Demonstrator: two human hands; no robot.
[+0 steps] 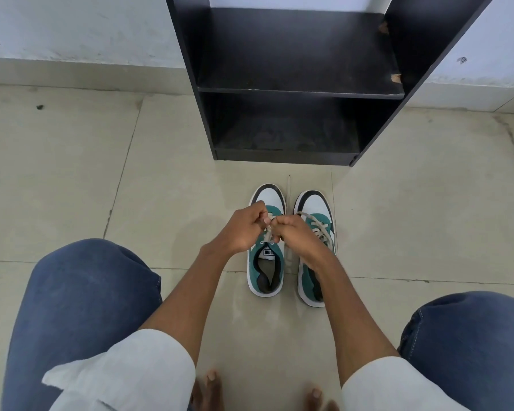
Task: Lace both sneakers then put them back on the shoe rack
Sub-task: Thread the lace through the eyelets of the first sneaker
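Two white, teal and black sneakers stand side by side on the floor, toes toward the rack. Over the left sneaker (266,268) my left hand (244,226) and my right hand (294,232) meet, both pinching its beige lace (268,232) above the eyelets. A loose end of lace (288,188) lies on the floor between the toes. The right sneaker (315,209) has its beige lace threaded loosely; my right forearm hides its heel. The black shoe rack (300,93) stands just beyond, both shelves bare.
Beige floor tiles (72,173) spread to both sides. A pale wall (72,31) runs behind the rack. My knees in blue jeans (80,298) frame the shoes, and my bare toes (211,381) show at the bottom edge.
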